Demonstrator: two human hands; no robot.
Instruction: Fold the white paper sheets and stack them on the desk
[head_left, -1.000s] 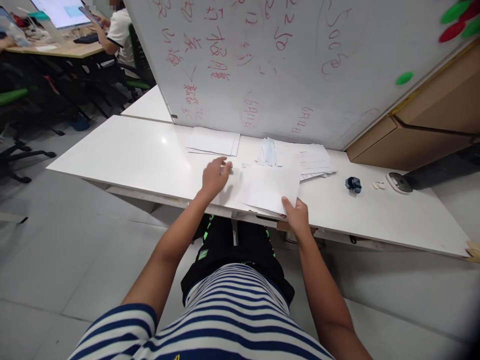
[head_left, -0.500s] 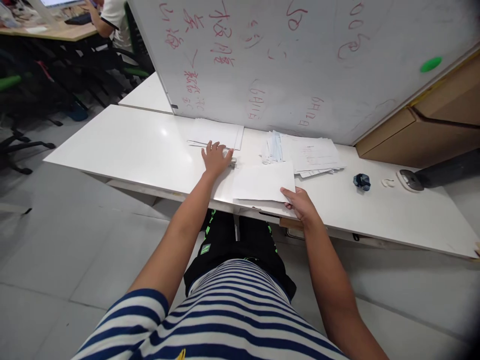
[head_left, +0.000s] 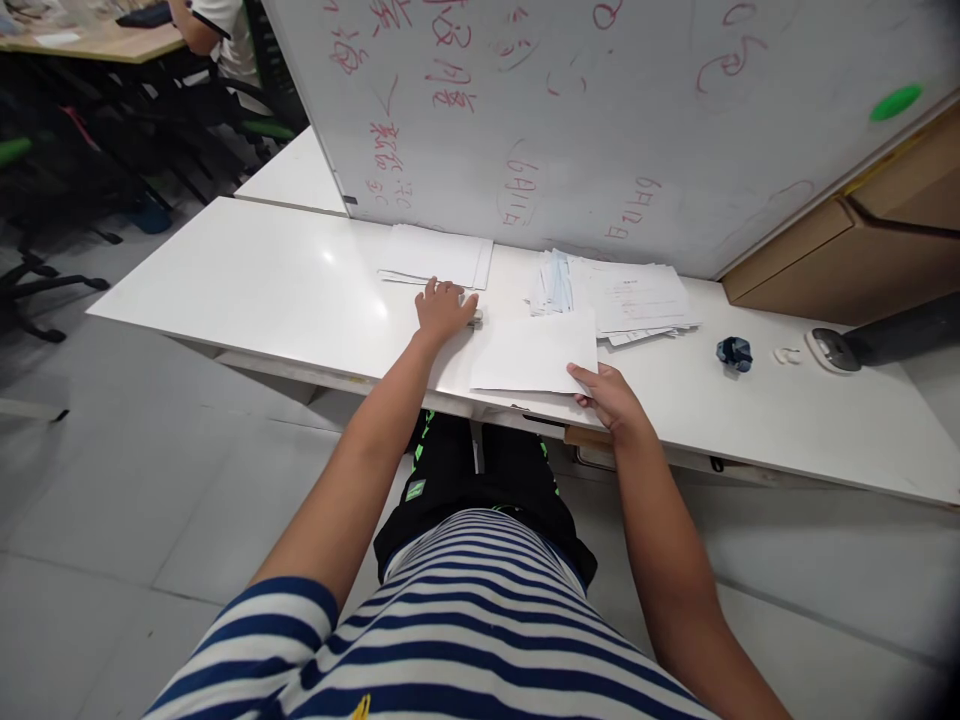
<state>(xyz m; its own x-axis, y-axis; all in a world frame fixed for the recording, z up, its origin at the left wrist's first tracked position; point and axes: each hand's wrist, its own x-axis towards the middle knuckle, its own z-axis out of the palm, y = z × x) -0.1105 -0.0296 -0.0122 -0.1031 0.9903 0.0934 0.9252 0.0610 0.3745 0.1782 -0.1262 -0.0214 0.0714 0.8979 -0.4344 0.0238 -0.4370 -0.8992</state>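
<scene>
My left hand (head_left: 444, 312) curls over a small grey metallic object (head_left: 477, 318), which is mostly hidden under the palm and fingers. The visible end of that object sits at the upper left corner of some white paper (head_left: 534, 352). Thumb on top and fingers beneath, my right hand (head_left: 609, 396) pinches the paper's lower right corner near the desk's front edge. Whether it is one sheet or several I cannot tell. Behind my left hand lies a flat stack of white paper (head_left: 439, 255). Right of it is a looser pile of printed sheets (head_left: 637, 297).
A whiteboard (head_left: 570, 130) with red writing stands along the back of the white desk (head_left: 285, 290). To the right are a dark blue crumpled-looking item (head_left: 734, 354), a small white piece (head_left: 787, 355), a grey rounded device (head_left: 834, 351) and a cardboard box (head_left: 847, 260). A person sits at the far left.
The view has shifted slightly. My left hand has moved a little toward the paper's corner over the grey object. My right hand still pinches the paper.
</scene>
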